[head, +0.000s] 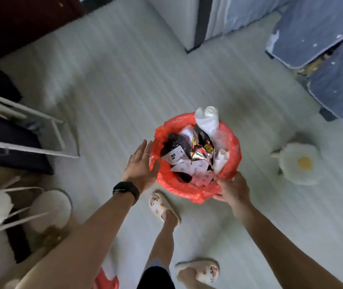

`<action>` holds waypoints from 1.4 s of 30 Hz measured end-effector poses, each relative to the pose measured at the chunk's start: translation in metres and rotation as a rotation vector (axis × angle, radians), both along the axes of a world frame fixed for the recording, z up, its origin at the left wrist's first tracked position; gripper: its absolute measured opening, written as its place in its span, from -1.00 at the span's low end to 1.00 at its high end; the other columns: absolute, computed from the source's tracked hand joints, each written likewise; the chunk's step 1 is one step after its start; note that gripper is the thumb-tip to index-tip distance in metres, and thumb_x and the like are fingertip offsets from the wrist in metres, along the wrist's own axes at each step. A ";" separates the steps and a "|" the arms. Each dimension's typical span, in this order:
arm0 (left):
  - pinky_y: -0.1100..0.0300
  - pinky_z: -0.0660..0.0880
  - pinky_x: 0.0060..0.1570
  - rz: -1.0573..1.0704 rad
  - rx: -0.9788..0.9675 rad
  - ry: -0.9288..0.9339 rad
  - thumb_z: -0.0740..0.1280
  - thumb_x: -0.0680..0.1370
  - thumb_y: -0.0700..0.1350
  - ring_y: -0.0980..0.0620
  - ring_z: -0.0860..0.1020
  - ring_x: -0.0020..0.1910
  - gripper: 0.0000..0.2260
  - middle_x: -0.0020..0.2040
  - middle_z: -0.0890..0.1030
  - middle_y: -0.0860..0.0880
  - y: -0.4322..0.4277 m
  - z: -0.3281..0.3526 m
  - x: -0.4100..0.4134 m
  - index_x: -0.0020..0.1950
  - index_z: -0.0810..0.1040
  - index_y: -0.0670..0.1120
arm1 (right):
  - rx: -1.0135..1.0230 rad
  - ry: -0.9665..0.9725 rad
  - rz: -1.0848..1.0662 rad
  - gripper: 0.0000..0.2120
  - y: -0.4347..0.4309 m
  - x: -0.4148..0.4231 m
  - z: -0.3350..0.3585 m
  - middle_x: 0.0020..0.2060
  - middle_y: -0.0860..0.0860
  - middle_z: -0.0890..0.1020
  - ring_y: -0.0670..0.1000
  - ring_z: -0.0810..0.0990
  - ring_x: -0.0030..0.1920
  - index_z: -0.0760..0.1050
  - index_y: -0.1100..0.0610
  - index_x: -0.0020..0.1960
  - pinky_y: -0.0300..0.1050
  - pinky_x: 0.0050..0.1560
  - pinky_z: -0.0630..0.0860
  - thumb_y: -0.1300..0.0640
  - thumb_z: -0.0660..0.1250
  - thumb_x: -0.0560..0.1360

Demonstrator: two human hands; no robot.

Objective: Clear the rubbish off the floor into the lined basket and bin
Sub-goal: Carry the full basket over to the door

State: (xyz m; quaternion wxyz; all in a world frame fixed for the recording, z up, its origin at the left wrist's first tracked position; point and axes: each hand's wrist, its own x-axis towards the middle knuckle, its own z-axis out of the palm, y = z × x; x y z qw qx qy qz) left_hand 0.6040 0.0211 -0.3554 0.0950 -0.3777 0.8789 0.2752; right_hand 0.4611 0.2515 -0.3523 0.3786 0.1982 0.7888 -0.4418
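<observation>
A round bin lined with a red plastic bag (187, 191) stands on the pale floor in front of my feet. It is packed with rubbish (189, 157): paper slips, foil wrappers, dark packets and a white crumpled bag (207, 117) poking up at the far rim. My right hand (232, 189) grips the near right edge of the red liner. My left hand (140, 165) is flat with straight fingers, right at the bin's left side, holding nothing.
A white flower-shaped cushion with a yellow centre (299, 163) lies right of the bin. A white-framed rack (41, 130) and fluffy white items (49, 207) crowd the left. Blue patterned furniture (322, 38) stands at the back right. A red scrap (106, 281) shows at the bottom.
</observation>
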 end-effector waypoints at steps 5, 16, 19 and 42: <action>-0.06 0.07 0.51 0.122 -0.056 0.101 0.17 0.62 0.07 -0.03 0.08 0.56 -0.39 0.61 0.01 0.05 -0.110 0.072 0.028 0.60 -0.05 0.09 | -0.078 0.022 0.170 -0.82 -0.149 -0.004 0.060 0.08 0.22 0.61 0.29 0.67 -0.04 0.49 0.13 -0.05 0.17 -0.27 0.66 0.32 0.42 0.44; -0.04 0.01 0.53 0.371 -0.269 0.148 0.01 0.65 0.13 -0.01 0.05 0.57 -0.47 0.59 0.13 -0.05 -0.327 0.226 0.037 0.60 0.08 0.00 | -0.296 0.123 0.387 -0.85 -0.403 -0.065 0.206 -0.16 0.20 0.71 0.17 0.72 -0.29 0.55 0.23 0.00 -0.03 -0.34 0.63 0.31 0.37 0.43; -0.07 0.01 0.53 0.399 -0.310 0.143 0.02 0.64 0.16 -0.01 0.08 0.56 -0.46 0.58 0.16 -0.03 -0.376 0.250 0.017 0.59 0.10 0.01 | -0.349 0.139 0.399 -0.85 -0.450 -0.100 0.225 -0.17 0.19 0.72 0.18 0.73 -0.27 0.55 0.23 0.01 -0.02 -0.32 0.64 0.31 0.36 0.44; -0.11 0.03 0.52 0.573 -0.172 -0.108 0.18 0.57 0.00 -0.04 0.07 0.56 -0.41 0.59 0.10 0.02 -0.787 0.223 -0.242 0.58 0.08 0.08 | -0.326 0.119 0.511 -0.74 -0.875 -0.405 0.217 -0.27 0.14 0.73 0.19 0.72 -0.29 0.51 0.20 0.10 -0.06 -0.39 0.62 0.41 0.28 0.46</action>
